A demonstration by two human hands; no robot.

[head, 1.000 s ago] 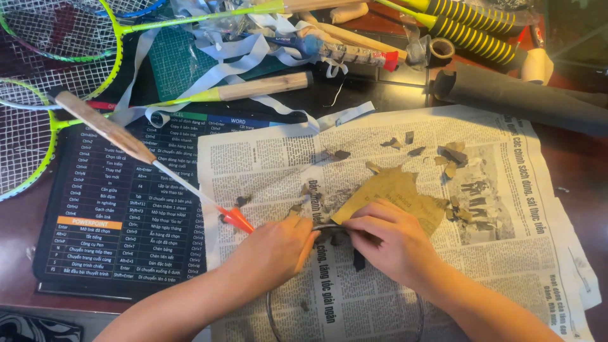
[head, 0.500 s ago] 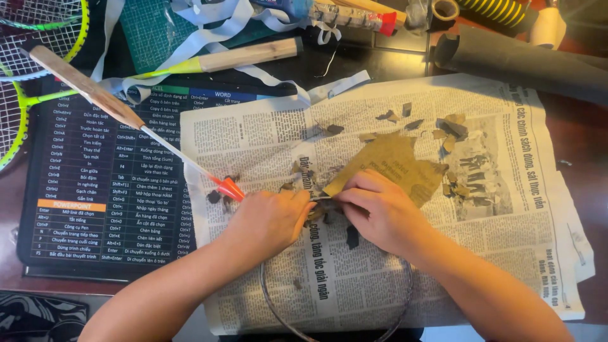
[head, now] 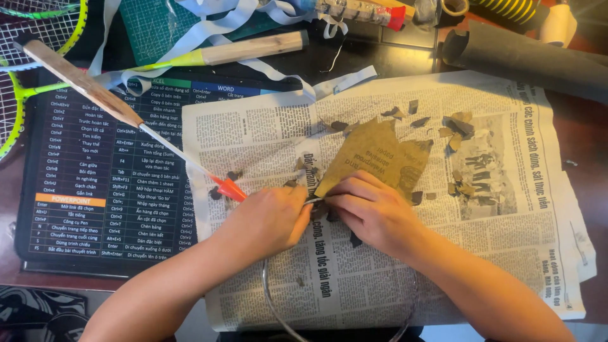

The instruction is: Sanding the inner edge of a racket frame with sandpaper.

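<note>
My left hand [head: 269, 221] is closed over a thin dark racket frame [head: 273, 303] that curves out from under my hands to the bottom edge. My right hand [head: 373, 209] pinches the lower corner of a brown sandpaper sheet [head: 380, 155] against the frame, fingertips touching my left hand. Both hands rest on a spread newspaper [head: 506, 253] strewn with small brown flakes [head: 459, 130]. An orange cone [head: 229, 189] at the end of a thin white shaft lies just left of my left hand; the shaft runs up to a bare wooden handle [head: 82, 85].
A dark mat printed with white text [head: 95, 190] lies to the left. Green-framed rackets [head: 16, 95], a second wooden-handled racket [head: 253, 47], pale blue tape strips [head: 209, 19], a green cutting mat [head: 155, 25] and a dark rolled tube [head: 525, 60] crowd the far side.
The view has tilted down, so everything sits higher in frame. My hands stay together at the same spot on the newspaper, with only small finger shifts on the sandpaper.
</note>
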